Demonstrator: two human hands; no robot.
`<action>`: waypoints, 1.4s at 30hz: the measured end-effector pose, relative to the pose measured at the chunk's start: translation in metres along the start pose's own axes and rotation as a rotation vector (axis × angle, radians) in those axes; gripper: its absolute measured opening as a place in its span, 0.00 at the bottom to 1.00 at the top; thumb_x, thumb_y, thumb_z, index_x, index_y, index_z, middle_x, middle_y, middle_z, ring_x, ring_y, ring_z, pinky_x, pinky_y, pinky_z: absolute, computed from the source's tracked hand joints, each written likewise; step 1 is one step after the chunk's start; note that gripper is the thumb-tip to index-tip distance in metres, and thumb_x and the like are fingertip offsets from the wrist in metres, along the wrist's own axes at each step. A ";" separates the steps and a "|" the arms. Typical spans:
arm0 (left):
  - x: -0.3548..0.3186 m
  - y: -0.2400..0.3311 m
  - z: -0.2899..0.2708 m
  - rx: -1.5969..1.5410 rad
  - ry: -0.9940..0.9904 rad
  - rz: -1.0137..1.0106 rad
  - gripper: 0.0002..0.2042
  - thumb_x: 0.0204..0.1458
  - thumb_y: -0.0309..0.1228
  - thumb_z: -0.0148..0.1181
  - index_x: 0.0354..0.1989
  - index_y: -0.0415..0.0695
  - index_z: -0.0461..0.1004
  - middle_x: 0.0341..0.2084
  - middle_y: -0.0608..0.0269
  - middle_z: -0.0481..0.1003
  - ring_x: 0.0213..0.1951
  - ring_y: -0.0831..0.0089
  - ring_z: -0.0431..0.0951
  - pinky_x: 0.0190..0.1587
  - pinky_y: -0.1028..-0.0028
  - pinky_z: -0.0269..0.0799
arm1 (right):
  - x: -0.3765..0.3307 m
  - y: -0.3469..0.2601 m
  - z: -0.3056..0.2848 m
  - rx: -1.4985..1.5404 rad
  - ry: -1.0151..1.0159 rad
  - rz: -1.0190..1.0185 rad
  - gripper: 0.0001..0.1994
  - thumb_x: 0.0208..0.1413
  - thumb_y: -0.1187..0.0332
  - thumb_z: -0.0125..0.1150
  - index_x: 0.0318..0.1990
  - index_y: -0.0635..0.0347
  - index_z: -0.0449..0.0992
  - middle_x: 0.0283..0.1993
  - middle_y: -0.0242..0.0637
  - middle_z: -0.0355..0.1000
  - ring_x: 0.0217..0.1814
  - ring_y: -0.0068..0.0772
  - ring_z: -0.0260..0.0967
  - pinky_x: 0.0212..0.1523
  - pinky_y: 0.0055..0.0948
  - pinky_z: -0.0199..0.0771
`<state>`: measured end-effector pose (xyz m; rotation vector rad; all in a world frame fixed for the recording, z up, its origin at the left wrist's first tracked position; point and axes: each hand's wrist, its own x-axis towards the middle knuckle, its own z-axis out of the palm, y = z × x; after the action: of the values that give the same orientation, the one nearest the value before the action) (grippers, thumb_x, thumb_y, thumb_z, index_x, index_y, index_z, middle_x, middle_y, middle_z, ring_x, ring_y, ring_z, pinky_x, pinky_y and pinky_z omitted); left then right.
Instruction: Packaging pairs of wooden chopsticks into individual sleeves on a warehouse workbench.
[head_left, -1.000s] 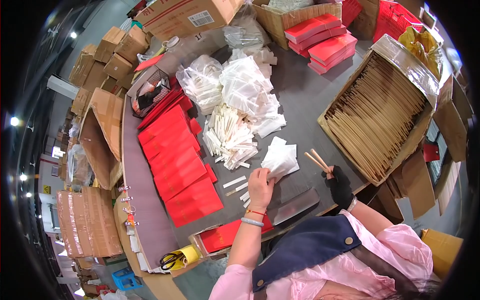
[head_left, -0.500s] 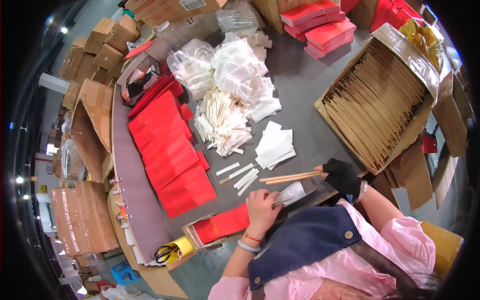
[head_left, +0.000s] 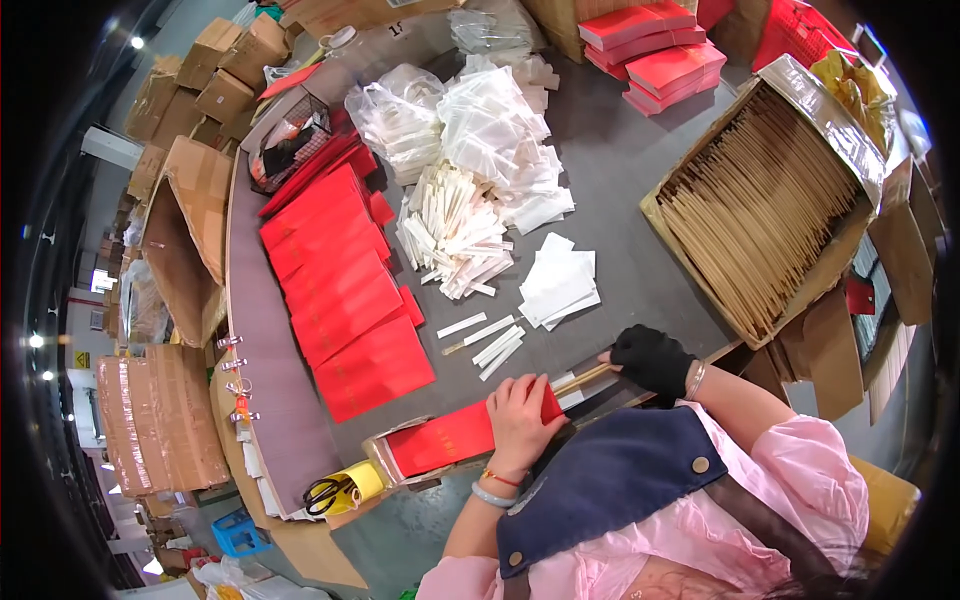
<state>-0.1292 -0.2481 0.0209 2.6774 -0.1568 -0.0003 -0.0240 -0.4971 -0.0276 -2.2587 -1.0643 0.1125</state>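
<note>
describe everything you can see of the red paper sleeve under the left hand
The red paper sleeve is long and narrow, looks smooth, and bears a small gold-coloured marking. It lies face up and slantwise, its left end inside a shallow cardboard tray. The left hand covers part of it towards its right end. There, wooden chopsticks in the black-gloved right hand point at it; whether they have entered cannot be told, nor whether more sleeves lie beneath.
</note>
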 end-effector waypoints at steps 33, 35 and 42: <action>-0.021 -0.031 0.024 0.004 0.161 -0.495 0.42 0.37 0.54 0.72 0.59 0.41 0.66 0.60 0.49 0.61 0.64 0.48 0.54 0.65 0.41 0.38 | 0.028 -0.054 -0.050 -0.325 -0.202 0.138 0.31 0.37 0.48 0.71 0.47 0.56 0.72 0.43 0.39 0.70 0.48 0.44 0.68 0.56 0.46 0.56; -0.021 -0.039 0.025 -0.072 0.198 -0.460 0.44 0.35 0.54 0.72 0.60 0.41 0.65 0.61 0.48 0.59 0.64 0.48 0.53 0.66 0.42 0.37 | 0.027 -0.054 -0.051 -0.330 -0.221 0.125 0.31 0.37 0.48 0.70 0.47 0.56 0.72 0.44 0.39 0.70 0.48 0.44 0.68 0.57 0.46 0.56; -0.022 -0.037 0.022 -0.116 0.180 -0.467 0.45 0.35 0.53 0.73 0.61 0.40 0.63 0.60 0.49 0.60 0.65 0.50 0.53 0.66 0.41 0.37 | 0.040 -0.054 -0.016 -0.227 -0.460 0.105 0.31 0.38 0.44 0.67 0.43 0.60 0.73 0.43 0.41 0.70 0.48 0.42 0.69 0.56 0.44 0.58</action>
<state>-0.1475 -0.2221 -0.0157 2.5202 0.5077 0.0817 -0.0277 -0.4510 0.0236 -2.5643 -1.2385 0.6081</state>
